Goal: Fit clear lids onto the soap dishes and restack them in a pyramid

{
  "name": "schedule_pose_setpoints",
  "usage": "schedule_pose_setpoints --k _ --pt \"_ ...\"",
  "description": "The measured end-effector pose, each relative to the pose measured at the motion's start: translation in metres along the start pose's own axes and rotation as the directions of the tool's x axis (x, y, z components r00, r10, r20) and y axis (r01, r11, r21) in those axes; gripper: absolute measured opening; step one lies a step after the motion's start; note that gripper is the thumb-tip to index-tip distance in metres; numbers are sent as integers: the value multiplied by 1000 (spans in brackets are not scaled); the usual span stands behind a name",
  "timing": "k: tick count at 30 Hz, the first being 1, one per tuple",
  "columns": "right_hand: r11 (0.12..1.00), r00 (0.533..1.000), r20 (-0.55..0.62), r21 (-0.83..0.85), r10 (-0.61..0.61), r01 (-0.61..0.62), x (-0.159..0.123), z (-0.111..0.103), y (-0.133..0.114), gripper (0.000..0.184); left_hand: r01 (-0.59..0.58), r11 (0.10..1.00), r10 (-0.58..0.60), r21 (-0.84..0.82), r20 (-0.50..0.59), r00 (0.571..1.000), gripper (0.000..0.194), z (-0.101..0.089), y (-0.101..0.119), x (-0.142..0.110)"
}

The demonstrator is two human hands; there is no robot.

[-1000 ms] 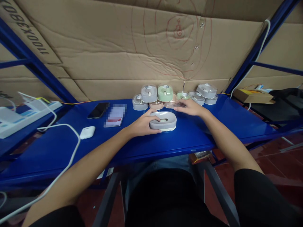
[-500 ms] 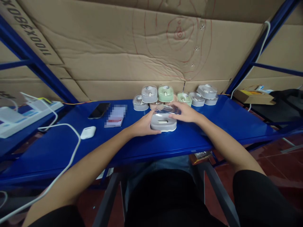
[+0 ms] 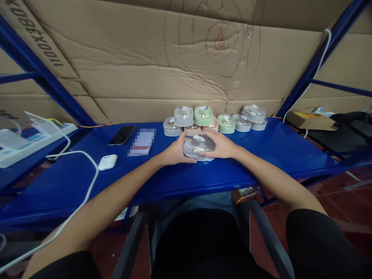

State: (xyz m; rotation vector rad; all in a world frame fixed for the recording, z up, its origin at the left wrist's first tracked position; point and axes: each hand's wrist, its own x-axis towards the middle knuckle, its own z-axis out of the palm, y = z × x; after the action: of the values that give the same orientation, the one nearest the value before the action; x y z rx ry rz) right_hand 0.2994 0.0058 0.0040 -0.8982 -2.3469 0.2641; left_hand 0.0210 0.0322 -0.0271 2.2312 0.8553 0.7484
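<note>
Near the middle of the blue table sits a grey oval plastic box (image 3: 200, 154), a clear domed lid (image 3: 198, 142) with a white sticker resting over it. My left hand (image 3: 178, 150) wraps around the box's left side, thumb low along the front. My right hand (image 3: 221, 145) grips the lid from the right, fingers over the back and thumb at the front. Whether the lid sits fully down all round cannot be seen. Behind my hands stand similar lidded boxes: a grey one (image 3: 183, 116) and a green one (image 3: 203, 116) on top of others.
More lidded boxes stand to the right, among them a green one (image 3: 226, 124) and a stacked grey one (image 3: 254, 113). On the left lie a dark phone (image 3: 122, 135), a second phone (image 3: 142, 142), a white earbud case (image 3: 107, 162) and a white cable (image 3: 94, 182). Cardboard (image 3: 130, 58) backs the table.
My right hand has brought the clear lid from near the back row onto the grey box. My left hand has stayed at the box's left side.
</note>
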Motion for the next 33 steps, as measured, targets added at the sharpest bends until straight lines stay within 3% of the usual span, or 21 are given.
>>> schedule_pose_setpoints --k 4,8,18,33 --pt "999 999 45 -41 31 -29 -2 5 6 84 24 1000 -24 -15 3 1000 145 -1 -1 0" --pt "997 998 57 -69 35 -31 -2 10 9 90 48 995 -47 87 -8 999 138 -3 0 0" --pt "992 997 71 -125 28 -19 -3 9 1 85 -28 990 31 137 -21 999 108 -5 6 0" --pt "992 991 121 -123 55 -40 -2 2 -8 84 0 990 0 143 0 1000 98 -7 8 0"
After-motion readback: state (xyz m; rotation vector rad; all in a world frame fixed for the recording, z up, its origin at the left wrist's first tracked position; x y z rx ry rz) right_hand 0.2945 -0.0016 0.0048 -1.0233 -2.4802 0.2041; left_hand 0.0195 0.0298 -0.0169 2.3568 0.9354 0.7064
